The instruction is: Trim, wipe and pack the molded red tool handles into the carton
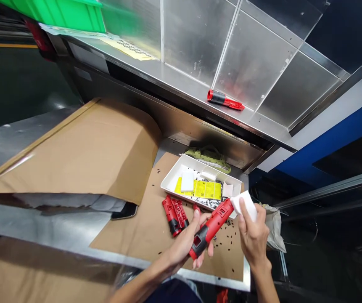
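A red and black plastic tool housing (216, 221) lies across my left hand (188, 240), whose fingers are wrapped round it. My right hand (254, 231) pinches a white sponge block (246, 203) and presses it against the upper right end of the housing. Just left of my left hand, more red and black housing pieces (173, 215) rest on the cardboard-covered bench. Behind both hands stands a white tray (170, 176) with yellow label sheets (204, 189), another white block (187, 182) and many small black bits in it.
A large cardboard box (83, 147) fills the left of the bench. On the metal shelf (181, 82) above lies another red and black housing (225, 100); a green bin (64, 14) stands at its far left. Small black pieces are scattered over the cardboard sheet (149, 235).
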`<control>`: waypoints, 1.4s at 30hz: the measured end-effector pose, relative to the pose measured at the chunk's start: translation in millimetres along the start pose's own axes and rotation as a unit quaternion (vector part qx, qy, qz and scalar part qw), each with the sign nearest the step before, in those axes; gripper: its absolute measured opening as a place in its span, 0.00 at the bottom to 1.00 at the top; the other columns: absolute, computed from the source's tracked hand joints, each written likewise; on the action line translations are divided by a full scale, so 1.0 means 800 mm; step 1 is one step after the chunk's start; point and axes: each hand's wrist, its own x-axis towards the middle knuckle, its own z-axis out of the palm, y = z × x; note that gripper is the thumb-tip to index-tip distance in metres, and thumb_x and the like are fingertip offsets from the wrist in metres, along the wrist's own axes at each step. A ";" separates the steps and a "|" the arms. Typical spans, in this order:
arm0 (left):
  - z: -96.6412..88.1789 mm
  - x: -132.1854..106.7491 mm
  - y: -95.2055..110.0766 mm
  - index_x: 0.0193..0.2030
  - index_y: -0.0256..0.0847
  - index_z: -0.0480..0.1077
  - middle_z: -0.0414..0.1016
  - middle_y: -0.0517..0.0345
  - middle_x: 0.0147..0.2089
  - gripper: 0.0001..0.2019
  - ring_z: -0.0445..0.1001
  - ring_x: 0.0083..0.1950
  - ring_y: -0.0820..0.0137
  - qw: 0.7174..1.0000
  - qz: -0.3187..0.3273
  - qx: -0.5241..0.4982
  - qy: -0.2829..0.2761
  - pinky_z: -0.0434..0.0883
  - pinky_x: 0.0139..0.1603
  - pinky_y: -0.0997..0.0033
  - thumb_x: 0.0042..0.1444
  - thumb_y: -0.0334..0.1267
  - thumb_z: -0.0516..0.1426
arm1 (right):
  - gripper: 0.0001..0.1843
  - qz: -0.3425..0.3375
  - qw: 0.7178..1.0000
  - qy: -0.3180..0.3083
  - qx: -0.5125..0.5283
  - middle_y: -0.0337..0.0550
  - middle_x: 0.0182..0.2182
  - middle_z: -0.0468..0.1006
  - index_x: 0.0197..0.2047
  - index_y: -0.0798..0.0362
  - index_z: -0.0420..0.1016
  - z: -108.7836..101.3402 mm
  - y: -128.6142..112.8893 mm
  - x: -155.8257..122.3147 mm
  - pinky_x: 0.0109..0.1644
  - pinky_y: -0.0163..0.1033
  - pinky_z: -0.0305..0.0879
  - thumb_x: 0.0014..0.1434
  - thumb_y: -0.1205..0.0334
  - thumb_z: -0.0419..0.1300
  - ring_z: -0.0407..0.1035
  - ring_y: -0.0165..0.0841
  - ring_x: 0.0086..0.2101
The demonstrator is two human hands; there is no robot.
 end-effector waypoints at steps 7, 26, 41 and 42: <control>-0.021 -0.004 0.001 0.37 0.38 0.68 0.66 0.62 0.18 0.22 0.53 0.11 0.84 0.945 -0.182 -0.243 -0.118 0.42 0.10 0.87 0.65 0.57 0.50 | 0.21 0.029 0.999 0.015 0.021 0.52 0.43 0.68 0.62 0.50 0.69 -0.003 0.002 0.007 0.28 0.34 0.69 0.68 0.62 0.50 0.71 0.34 0.35; -0.013 0.002 0.007 0.32 0.35 0.68 0.65 0.60 0.15 0.29 0.55 0.11 0.81 0.966 -0.179 -0.186 -0.017 0.48 0.10 0.85 0.66 0.59 0.43 | 0.22 -0.085 0.988 -0.085 0.094 0.52 0.45 0.69 0.63 0.46 0.68 -0.018 -0.010 0.014 0.31 0.35 0.71 0.68 0.60 0.50 0.72 0.34 0.37; -0.021 0.010 -0.001 0.32 0.35 0.68 0.64 0.62 0.15 0.29 0.55 0.11 0.82 0.980 -0.142 -0.138 -0.031 0.46 0.11 0.84 0.59 0.65 0.52 | 0.22 -0.062 0.995 -0.062 0.055 0.52 0.45 0.69 0.63 0.45 0.69 -0.013 -0.020 0.010 0.32 0.37 0.71 0.67 0.62 0.51 0.71 0.36 0.37; -0.021 0.010 -0.002 0.31 0.35 0.67 0.64 0.62 0.15 0.30 0.55 0.11 0.82 0.981 -0.143 -0.130 -0.032 0.46 0.11 0.84 0.58 0.66 0.52 | 0.22 -0.080 0.992 -0.071 0.071 0.52 0.46 0.69 0.63 0.44 0.68 -0.012 -0.019 0.010 0.32 0.37 0.70 0.67 0.61 0.50 0.71 0.35 0.37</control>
